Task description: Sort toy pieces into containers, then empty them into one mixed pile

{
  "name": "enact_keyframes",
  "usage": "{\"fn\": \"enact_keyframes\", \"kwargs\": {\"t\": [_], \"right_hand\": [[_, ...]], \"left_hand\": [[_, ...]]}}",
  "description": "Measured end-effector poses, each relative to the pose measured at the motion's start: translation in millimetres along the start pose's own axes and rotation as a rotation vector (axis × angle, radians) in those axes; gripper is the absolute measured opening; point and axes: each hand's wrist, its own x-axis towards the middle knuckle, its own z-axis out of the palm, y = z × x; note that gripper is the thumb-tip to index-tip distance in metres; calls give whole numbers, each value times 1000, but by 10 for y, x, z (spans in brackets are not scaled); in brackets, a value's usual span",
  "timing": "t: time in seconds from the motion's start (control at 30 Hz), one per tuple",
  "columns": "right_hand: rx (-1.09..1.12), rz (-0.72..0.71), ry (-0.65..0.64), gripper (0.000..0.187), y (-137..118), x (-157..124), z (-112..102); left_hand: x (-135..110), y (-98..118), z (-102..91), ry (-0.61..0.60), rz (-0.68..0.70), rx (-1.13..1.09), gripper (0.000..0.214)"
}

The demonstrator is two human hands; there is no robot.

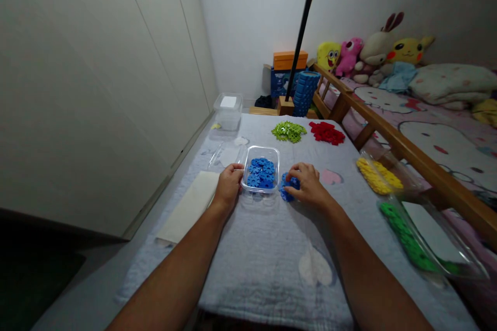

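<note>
A clear plastic container (261,151) stands on the cloth-covered table, partly filled with blue snowflake-shaped plastic pieces (261,171). My left hand (230,182) grips the container's left side, its fingers at the rim and wall. To the right of the container, my right hand (306,181) is curled over a small pile of blue snowflake pieces (288,186). Its fingers close around some of them, and the hand covers part of the pile. A clear lid (217,157) lies to the left, behind my left hand.
Green pieces (289,132) and red pieces (326,133) lie piled at the table's far side. Containers of yellow pieces (379,176) and green pieces (407,238) sit along the right, by the wooden bed rail (404,142). A folded cloth (189,208) and clear box (228,114) are at left.
</note>
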Motion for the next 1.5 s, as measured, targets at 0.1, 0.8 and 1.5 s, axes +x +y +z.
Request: {"fn": "enact_keyframes", "kwargs": {"t": [0.1,0.8,1.5], "right_hand": [[-70,-57,-87,24,41,-38,30],[547,168,270,19,-29,34,-90],[188,-199,111,12,-515,239,-12]], "left_hand": [[-7,7,1,1,0,-7,24],[-1,9,1,8,-11,10,22],[-8,6,5,4,2,5,25]]}}
